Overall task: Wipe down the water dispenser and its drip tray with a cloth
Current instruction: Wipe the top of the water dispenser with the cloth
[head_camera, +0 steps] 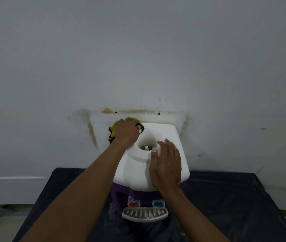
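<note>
A white-topped water dispenser (165,135) with a purple front stands against the wall on a black-covered table. My left hand (126,133) grips a yellow cloth (113,131) at the back left corner of the dispenser's top. My right hand (167,165) lies with straight fingers on the right side of the top, beside the round bottle well (145,145). Below, on the front, are a red tap (133,204) and a blue tap (158,204) above the grey slotted drip tray (144,213).
The black-covered table (226,198) spreads to both sides of the dispenser. A white wall (138,58) rises right behind, with brown stains and two dark screw holes above the dispenser. Pale floor (0,226) shows at the lower left.
</note>
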